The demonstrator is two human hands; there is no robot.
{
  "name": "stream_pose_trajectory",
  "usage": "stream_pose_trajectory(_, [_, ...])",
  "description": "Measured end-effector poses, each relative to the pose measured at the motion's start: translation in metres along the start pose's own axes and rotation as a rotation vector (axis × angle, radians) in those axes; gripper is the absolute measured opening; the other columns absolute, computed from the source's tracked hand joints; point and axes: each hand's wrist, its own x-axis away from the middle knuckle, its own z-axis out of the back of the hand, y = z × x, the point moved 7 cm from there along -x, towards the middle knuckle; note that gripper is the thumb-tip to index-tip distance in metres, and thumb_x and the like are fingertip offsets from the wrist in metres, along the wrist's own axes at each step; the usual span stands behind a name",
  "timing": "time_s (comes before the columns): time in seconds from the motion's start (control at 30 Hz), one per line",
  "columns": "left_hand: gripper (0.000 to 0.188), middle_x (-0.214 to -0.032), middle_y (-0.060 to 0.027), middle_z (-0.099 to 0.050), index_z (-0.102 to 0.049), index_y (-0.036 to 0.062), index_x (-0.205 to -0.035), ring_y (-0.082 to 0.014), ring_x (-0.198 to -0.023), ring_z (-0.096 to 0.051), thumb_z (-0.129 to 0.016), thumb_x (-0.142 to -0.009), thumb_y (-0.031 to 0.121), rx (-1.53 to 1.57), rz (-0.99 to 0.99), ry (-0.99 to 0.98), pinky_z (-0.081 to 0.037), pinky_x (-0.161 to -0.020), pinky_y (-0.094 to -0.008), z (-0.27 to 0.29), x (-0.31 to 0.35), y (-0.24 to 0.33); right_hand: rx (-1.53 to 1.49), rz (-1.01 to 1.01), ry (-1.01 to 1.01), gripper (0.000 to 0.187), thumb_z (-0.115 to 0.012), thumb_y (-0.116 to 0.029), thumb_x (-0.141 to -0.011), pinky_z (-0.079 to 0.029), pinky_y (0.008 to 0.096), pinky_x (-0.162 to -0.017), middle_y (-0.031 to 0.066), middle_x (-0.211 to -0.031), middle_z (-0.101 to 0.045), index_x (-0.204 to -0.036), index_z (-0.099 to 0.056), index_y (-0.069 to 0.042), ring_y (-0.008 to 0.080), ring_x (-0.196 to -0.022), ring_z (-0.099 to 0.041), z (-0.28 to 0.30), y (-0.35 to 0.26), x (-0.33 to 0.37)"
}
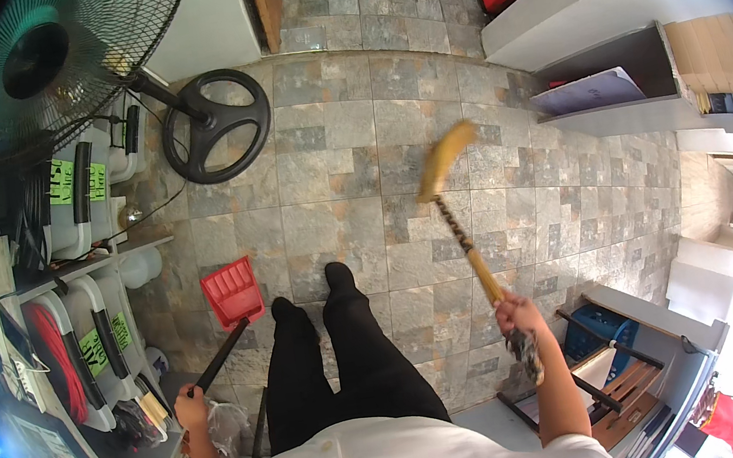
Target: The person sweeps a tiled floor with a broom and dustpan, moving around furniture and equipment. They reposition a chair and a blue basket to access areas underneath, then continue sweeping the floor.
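My left hand is closed round the dark handle of a red dustpan, whose pan rests on or just above the tiled floor left of my feet; which, I cannot tell. In my right hand is the handle of a broom with a yellow-tan head. The broom reaches forward and slightly left, its bristles blurred over the tiles ahead of my feet. A wide stretch of floor lies between broom head and dustpan. Any debris is too small to make out.
A standing fan on a round black base stands front left, its cable trailing across the floor. Left shelves carry clear plastic bins. A grey cabinet with an open compartment stands right; a small rack sits beside my right forearm.
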Motion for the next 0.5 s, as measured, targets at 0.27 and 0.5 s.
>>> stream_pose_trajectory(0.27, [0.027,-0.08,-0.0141,-0.061,-0.062,0.0108,-0.087,-0.0305,-0.076,-0.058,-0.056,-0.067,0.027,-0.043,0.008,-0.029,-0.046,-0.067,-0.0388,-0.005,-0.039,-0.066,0.202,-0.148,-0.601,0.025,-0.052,-0.007,-0.081,-0.029,0.0201,-0.035,-0.0024,-0.055,-0.04,-0.106,-0.049,-0.007,0.0062,-0.04,-0.036,-0.262,0.023,-0.02])
stream_pose_trajectory(0.5, [0.023,-0.079,-0.0135,-0.061,-0.062,0.013,-0.086,-0.0302,-0.076,-0.058,-0.055,-0.069,0.026,0.004,-0.014,-0.074,-0.045,-0.068,-0.0385,0.004,-0.068,-0.135,-0.106,-0.258,-0.749,0.016,-0.054,-0.011,-0.078,-0.037,0.0199,-0.041,0.0019,-0.059,-0.05,-0.089,-0.052,0.0,0.0097,-0.046,-0.046,-0.455,0.093,-0.16])
